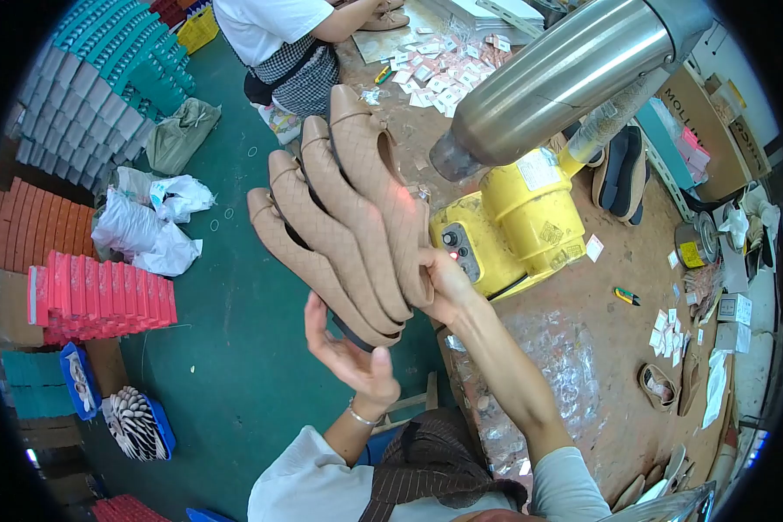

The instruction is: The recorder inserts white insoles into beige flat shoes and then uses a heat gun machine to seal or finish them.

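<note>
Tan quilted leather: four flat shoes (344, 217) fanned side by side, held aloft in front of the person. The right hand (444, 283) is clenched on the lower ends of the fan, fingers wrapped over the rightmost shoe; from that grip the shoes run up and to the left, long axes roughly parallel and slanting away toward the far side of the bench. The left hand (352, 352) lies just below the grip, palm up and fingers spread, grasping nothing; its fingertips come close under the lowest shoe's dark sole (contact cannot be confirmed). The right hand is thus the one bearing the load, the left the nearer free hand. To the right of the grip stands a yellow heat machine (509, 226) with a steel nozzle (565, 74) overhead. Beyond the shoe tips, another person's white-shirted torso (278, 35).
</note>
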Demonstrator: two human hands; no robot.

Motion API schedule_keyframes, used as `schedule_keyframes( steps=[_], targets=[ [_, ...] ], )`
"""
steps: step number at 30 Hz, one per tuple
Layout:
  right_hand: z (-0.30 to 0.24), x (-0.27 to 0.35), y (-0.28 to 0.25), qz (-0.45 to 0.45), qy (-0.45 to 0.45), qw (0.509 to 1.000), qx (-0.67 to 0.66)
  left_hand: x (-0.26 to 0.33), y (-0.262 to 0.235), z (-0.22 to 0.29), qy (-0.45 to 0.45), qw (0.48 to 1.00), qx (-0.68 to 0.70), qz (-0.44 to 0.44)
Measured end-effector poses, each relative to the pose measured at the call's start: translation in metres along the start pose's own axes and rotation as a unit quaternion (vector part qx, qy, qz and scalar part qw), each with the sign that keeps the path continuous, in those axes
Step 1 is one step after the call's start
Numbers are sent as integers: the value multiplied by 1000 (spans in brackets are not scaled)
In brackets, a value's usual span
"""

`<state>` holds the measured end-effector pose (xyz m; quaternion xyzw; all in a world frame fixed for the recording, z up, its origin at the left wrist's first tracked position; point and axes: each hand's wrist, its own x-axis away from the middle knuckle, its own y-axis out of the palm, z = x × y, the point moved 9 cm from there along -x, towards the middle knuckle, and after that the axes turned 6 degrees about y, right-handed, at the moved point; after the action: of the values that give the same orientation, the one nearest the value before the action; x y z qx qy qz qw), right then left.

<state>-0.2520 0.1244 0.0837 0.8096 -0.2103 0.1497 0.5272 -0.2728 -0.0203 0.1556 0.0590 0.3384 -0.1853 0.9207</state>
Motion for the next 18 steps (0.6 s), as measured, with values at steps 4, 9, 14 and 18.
schedule_keyframes(
  steps=[4,9,14,18],
  targets=[
    [-5,19,-1,72,-115,981,142,11,3,-55,-251,946,206,-23],
    [9,72,33,215,-342,702,587,71,5,-119,-457,850,260,-23],
    [22,133,41,117,-405,683,597,74,22,-120,-573,704,419,10],
    [36,161,-48,194,-292,813,465,51,21,-128,-532,769,348,-66]
  ],
)
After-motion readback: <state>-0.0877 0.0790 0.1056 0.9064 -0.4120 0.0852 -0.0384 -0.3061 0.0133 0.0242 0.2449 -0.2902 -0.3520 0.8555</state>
